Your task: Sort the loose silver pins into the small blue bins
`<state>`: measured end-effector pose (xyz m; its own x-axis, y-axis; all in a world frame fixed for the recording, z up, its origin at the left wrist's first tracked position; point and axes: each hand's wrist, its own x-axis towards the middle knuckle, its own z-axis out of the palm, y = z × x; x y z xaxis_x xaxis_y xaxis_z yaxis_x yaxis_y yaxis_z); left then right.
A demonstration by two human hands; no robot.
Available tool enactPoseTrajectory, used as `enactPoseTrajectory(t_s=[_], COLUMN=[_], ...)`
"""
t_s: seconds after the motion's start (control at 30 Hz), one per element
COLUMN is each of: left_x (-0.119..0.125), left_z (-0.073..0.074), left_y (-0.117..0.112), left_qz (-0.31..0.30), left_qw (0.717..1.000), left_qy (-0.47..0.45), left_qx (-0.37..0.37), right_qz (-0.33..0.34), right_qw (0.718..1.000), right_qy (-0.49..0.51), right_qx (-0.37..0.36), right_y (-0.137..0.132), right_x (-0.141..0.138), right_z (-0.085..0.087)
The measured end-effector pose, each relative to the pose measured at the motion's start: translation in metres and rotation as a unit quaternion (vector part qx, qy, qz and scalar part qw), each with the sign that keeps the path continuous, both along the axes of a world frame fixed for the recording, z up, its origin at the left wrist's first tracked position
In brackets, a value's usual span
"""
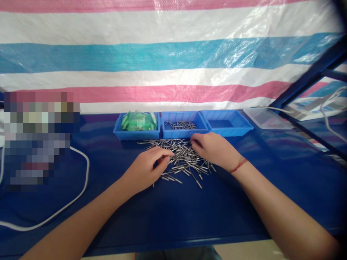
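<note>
A loose pile of silvery blind rivets (187, 155) lies on the blue tabletop in front of me. My left hand (151, 164) is at the pile's left side, thumb and index finger brought together in a pinch over the rivets. Whatever might be between those fingertips is too small to make out. On the pile's upper right, my right hand (213, 148) is closed with its fingers curled down. Its fingertips are partly hidden, so any rivet in them cannot be told apart. A thin red string circles the right wrist.
Three blue bins stand behind the pile: the left bin (135, 136) holds green packets (139, 121), the middle bin (185, 134) some rivets, the right bin (230, 131) shows bare inside. A translucent lid (267, 118) lies at right. A white cable (87, 169) curves at left.
</note>
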<state>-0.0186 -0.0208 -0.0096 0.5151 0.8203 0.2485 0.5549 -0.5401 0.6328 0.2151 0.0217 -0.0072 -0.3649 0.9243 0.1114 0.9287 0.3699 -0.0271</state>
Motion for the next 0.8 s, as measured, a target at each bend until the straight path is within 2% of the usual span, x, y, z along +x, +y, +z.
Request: enactPoseTrajectory(t_s=[0.27,0.47,0.53,0.6,0.7,0.8], left_x=[-0.001,0.0,0.001,0.002,0.002,0.003], left_z=[-0.001,-0.001,0.0,0.001,0.002,0.003], left_y=[0.001,0.001,0.001,0.001,0.001,0.0], left_qz=[-0.016,-0.01,0.018,0.057,0.103,0.115], left_qw=[1.0,1.0,1.0,0.998,0.993,0.99], left_qy=[-0.005,-0.006,-0.012,-0.027,-0.057,-0.086], left_qx=[-0.004,-0.002,0.002,0.003,-0.008,-0.015], right_qz=[-0.052,-0.057,-0.046,-0.017,0.049,0.106], right_qw=[0.995,0.996,0.998,0.993,0.956,0.922], right_qy=[-0.038,-0.035,0.012,0.11,0.281,0.362], right_qx=[-0.072,-0.063,-0.05,-0.045,-0.068,-0.08], right_y=[-0.003,-0.004,-0.005,-0.008,-0.018,-0.029], right_x=[-0.004,-0.004,-0.005,-0.007,-0.018,-0.031], right_z=[0.007,0.007,0.008,0.01,0.012,0.012])
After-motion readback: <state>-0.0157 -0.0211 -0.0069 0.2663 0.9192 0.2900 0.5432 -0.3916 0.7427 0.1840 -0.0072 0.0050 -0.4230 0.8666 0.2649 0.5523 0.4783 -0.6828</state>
